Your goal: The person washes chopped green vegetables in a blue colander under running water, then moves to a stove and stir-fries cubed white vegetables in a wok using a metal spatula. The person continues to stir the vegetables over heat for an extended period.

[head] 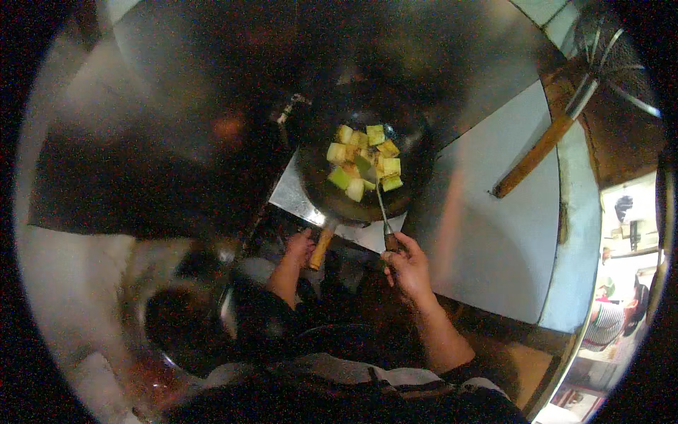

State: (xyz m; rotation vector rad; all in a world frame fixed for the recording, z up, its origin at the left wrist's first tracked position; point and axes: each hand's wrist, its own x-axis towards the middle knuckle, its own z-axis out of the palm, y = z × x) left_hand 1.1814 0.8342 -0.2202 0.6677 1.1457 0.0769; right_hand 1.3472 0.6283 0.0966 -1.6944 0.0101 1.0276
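Note:
My right hand (407, 264) grips the dark handle of a thin metal cooking spatula or ladle (382, 204). Its working end reaches in among chunks of pale green, gourd-like vegetable (339, 152), some with browned faces. They lie in the middle of a dark wok (323, 193), whose wooden handle (320, 252) points back towards me. Just left of that handle is my left hand (300, 248), close to the stove's front edge. Shadow and blur hide its fingertips, so I cannot make out whether it holds anything. Under the wok shows a shiny metal stove top (290, 196).
A wire-mesh skimmer with a wooden handle (535, 156) lies to the upper right, above a pale flat panel (492, 228). At lower left is a dark round vessel (183, 331). Beyond a bright opening at far right is a person in a striped top (604, 324).

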